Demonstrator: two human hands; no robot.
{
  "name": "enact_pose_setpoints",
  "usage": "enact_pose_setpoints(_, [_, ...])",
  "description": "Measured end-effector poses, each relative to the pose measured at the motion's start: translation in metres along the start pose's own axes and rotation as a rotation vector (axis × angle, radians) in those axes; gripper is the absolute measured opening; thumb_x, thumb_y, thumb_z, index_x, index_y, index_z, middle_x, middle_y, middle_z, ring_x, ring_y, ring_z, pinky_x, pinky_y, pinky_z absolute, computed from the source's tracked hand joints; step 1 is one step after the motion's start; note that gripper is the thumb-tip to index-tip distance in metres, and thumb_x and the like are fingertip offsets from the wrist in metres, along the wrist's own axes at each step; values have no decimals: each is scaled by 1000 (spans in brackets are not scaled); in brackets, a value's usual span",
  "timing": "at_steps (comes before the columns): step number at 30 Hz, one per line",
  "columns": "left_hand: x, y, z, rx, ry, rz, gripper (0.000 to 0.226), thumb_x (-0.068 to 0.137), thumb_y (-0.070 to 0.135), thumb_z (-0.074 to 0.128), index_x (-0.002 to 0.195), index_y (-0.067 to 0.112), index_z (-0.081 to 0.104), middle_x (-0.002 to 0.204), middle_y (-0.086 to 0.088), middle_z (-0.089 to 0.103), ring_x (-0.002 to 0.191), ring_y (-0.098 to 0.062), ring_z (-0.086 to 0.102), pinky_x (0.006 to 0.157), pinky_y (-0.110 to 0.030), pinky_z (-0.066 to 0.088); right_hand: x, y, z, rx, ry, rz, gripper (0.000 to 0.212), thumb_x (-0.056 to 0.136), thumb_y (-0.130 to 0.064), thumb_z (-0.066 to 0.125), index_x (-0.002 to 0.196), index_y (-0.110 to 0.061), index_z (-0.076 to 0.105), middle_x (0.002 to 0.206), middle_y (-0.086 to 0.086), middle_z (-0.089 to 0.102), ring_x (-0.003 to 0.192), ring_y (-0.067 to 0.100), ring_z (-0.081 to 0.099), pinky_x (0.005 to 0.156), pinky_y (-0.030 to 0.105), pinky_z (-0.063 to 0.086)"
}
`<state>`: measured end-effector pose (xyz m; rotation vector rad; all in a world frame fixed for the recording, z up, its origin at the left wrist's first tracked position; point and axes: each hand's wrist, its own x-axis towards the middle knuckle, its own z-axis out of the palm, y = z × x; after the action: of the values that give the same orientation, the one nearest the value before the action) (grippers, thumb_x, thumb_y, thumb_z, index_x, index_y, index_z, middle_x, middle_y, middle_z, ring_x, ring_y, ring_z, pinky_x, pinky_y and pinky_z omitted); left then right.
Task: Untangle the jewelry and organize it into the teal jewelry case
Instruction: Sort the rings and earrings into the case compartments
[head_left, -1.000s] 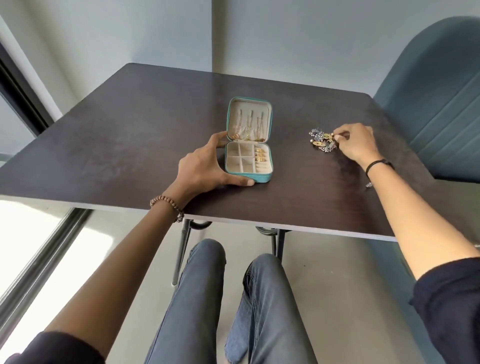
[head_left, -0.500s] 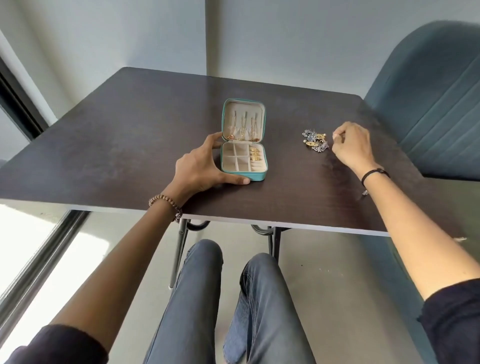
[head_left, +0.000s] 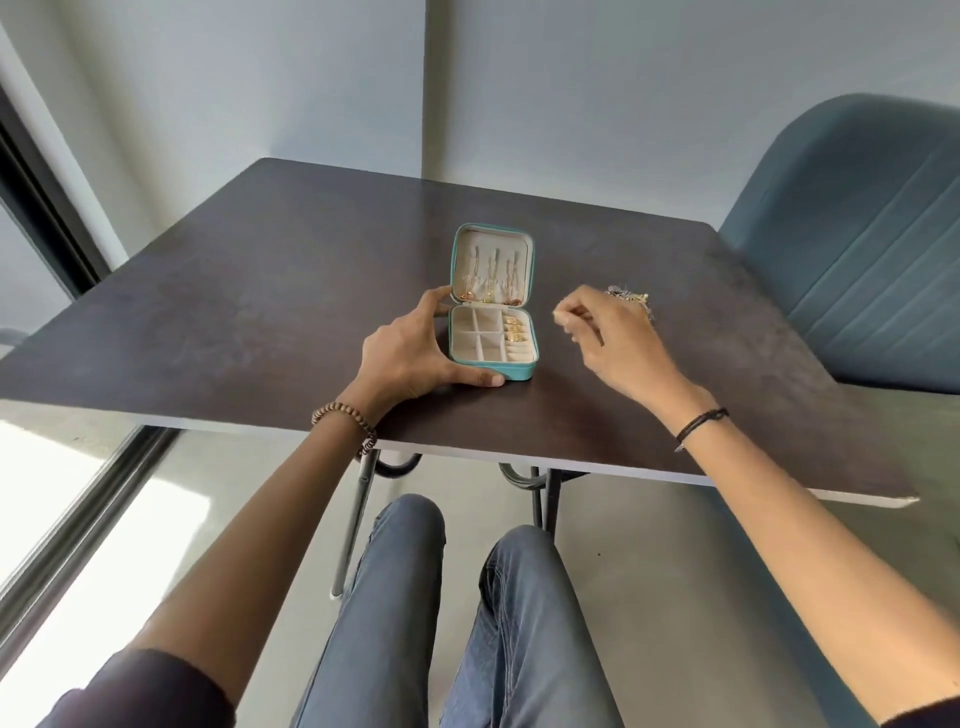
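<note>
- We count one teal jewelry case (head_left: 511, 370), lying open on the one dark table (head_left: 260, 291), about midway across it and closer to the near edge.
- Its long axis runs from the near edge to the far edge. The base is at our end, the lid (head_left: 493, 240) stands upright at the far end, and the open inside faces us.
- Three chains (head_left: 492, 273) hang side by side in the lid. Gold pieces (head_left: 514, 330) fill the right-hand column of the base, but they are too small for us to count.
- One tangle of jewelry (head_left: 631, 299) lies right of the case, partly hidden behind the right hand (head_left: 618, 343).
- The left hand (head_left: 402, 358) grips the case, with its thumb along the near wall and its forefinger at the lid's left corner.
- The right hand hovers just right of the case, apart from it, with curled fingers and thumb and forefinger tips pressed together. We cannot tell whether anything is between them.
- There are two wristbands: a beaded bracelet (head_left: 345, 415) on the left and a black cord (head_left: 698, 423) on the right.
- One blue chair (head_left: 857, 270) stands to the right.
</note>
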<state>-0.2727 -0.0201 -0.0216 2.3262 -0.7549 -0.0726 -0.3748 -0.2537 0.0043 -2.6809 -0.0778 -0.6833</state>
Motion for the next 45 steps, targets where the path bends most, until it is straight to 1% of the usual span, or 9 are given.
enact_pose_setpoints(5, [0, -1, 0, -1, 18, 5, 119, 49, 81, 78, 149, 38, 30, 141, 21, 55, 119, -14, 62, 87, -28, 43, 3, -19, 16, -40, -115, -84, 16, 105, -21, 51, 107, -12, 64, 94, -2, 63, 86, 13, 55, 73, 23, 39])
enact_pose_setpoints(11, [1, -2, 2, -2, 20, 10, 118, 50, 80, 79, 148, 38, 29, 140, 20, 56, 119, -16, 62, 89, -32, 47, 1, -23, 27, -245, -134, -244, 8, 101, -8, 55, 103, -5, 62, 97, 7, 63, 91, 21, 51, 75, 35, 50])
enact_pose_setpoints(18, [2, -4, 2, 17, 24, 16, 118, 50, 80, 79, 148, 37, 29, 139, 19, 57, 115, -16, 64, 88, -33, 49, 2, -25, 32, -455, -110, -365, 14, 89, 1, 68, 98, -8, 64, 95, 5, 61, 87, 20, 51, 73, 29, 47])
enact_pose_setpoints(24, [2, -4, 2, 25, 23, 20, 118, 52, 80, 79, 149, 36, 29, 139, 17, 58, 113, -17, 64, 88, -33, 49, -1, -28, 34, -355, -76, -244, 17, 92, 0, 66, 107, -4, 71, 101, 7, 63, 95, 22, 53, 78, 32, 52])
enact_pose_setpoints(29, [3, -5, 2, 25, 19, 23, 117, 52, 80, 78, 148, 36, 29, 139, 17, 58, 112, -17, 65, 87, -33, 51, -5, -34, 35, -255, 27, -147, 9, 98, -14, 62, 99, -8, 69, 95, 4, 68, 91, 20, 55, 78, 21, 41])
enact_pose_setpoints(33, [2, -5, 2, 18, 26, 19, 118, 49, 83, 77, 147, 38, 29, 139, 20, 57, 112, -15, 65, 91, -35, 52, -8, -34, 38, -227, 34, -89, 18, 99, -17, 59, 98, -6, 73, 96, 5, 65, 94, 21, 54, 74, 34, 53])
enact_pose_setpoints(37, [1, -3, 2, 18, 24, 25, 117, 53, 80, 79, 149, 36, 29, 141, 19, 56, 115, -15, 64, 87, -31, 48, -11, -37, 32, -205, 3, -56, 21, 99, -20, 59, 102, -7, 75, 103, 2, 63, 98, 19, 53, 71, 36, 54])
enact_pose_setpoints(42, [0, -2, 1, 18, 17, 17, 118, 52, 80, 79, 149, 36, 28, 141, 19, 56, 114, -15, 64, 88, -32, 49, -16, -39, 28, -129, -74, 13, 25, 101, -25, 55, 115, -13, 72, 114, -2, 56, 106, 11, 50, 81, 24, 49])
enact_pose_setpoints(45, [-2, -1, 0, 16, 16, 12, 117, 52, 79, 79, 149, 36, 29, 142, 18, 55, 116, -16, 64, 90, -34, 49, -19, -37, 28, 54, 4, 146, 22, 99, -19, 57, 117, -10, 67, 117, 1, 56, 99, 7, 58, 81, 13, 49])
